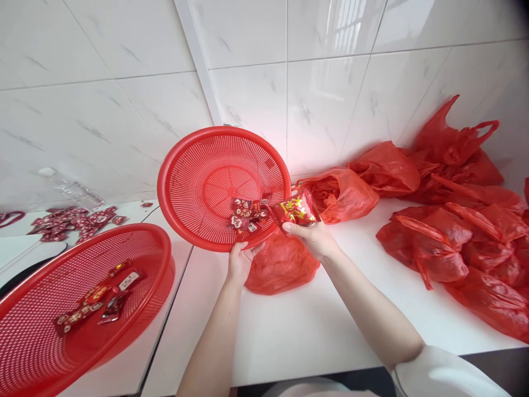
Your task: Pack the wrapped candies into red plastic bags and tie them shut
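Observation:
My left hand (240, 263) is closed on the near rim of a round red plastic basket (198, 184), which is tilted up toward me. Several small dark red wrapped snacks (247, 214) lie together at the basket's lower right. In my right hand (309, 238) is a larger shiny red snack packet (296, 208) with yellow lettering, held at the basket's right rim. Below the basket, a red plastic bag (283, 267) rests on the white table, partly hidden by the basket and my hands.
A second red basket (159, 237) at left holds several wrapped snacks (99, 300). Behind it are a pile of small red packets (68, 223) and a clear plastic bottle (76, 190). Filled red bags (446, 237) crowd the right side. A tiled wall (248, 88) stands behind.

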### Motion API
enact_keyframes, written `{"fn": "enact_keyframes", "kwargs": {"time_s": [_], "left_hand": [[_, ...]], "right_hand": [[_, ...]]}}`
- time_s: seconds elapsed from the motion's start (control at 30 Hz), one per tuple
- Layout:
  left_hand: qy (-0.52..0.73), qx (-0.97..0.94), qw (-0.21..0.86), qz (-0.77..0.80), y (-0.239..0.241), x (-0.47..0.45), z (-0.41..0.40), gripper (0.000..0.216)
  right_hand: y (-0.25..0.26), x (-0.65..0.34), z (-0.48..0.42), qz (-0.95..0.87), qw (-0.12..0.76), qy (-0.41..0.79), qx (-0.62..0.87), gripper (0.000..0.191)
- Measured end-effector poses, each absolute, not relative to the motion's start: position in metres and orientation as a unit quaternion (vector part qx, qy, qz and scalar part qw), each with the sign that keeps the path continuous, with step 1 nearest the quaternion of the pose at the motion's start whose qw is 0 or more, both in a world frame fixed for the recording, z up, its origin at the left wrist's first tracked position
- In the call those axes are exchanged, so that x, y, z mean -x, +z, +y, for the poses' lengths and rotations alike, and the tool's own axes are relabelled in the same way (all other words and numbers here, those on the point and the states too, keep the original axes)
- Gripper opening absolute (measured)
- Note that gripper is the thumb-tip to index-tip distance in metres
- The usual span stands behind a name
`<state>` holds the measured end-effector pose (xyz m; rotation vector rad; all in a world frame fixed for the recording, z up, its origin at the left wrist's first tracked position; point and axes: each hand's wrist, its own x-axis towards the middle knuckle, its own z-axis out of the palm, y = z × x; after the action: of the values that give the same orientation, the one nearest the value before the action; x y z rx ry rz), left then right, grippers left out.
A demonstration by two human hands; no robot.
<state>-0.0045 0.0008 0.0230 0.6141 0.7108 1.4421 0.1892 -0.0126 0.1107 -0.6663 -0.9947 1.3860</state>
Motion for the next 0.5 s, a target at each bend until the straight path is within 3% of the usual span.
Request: {"fn": "enact_keyframes", "kwargs": {"time_s": [0.5], "left_hand": [[0.632,-0.27,0.658,0.309,0.0231,0.0036,0.0013,0.021]], "right_hand": [[0.1017,-0.1875,-0.0053,-0.418,0.651,0.534,0.34,0.026]]}}
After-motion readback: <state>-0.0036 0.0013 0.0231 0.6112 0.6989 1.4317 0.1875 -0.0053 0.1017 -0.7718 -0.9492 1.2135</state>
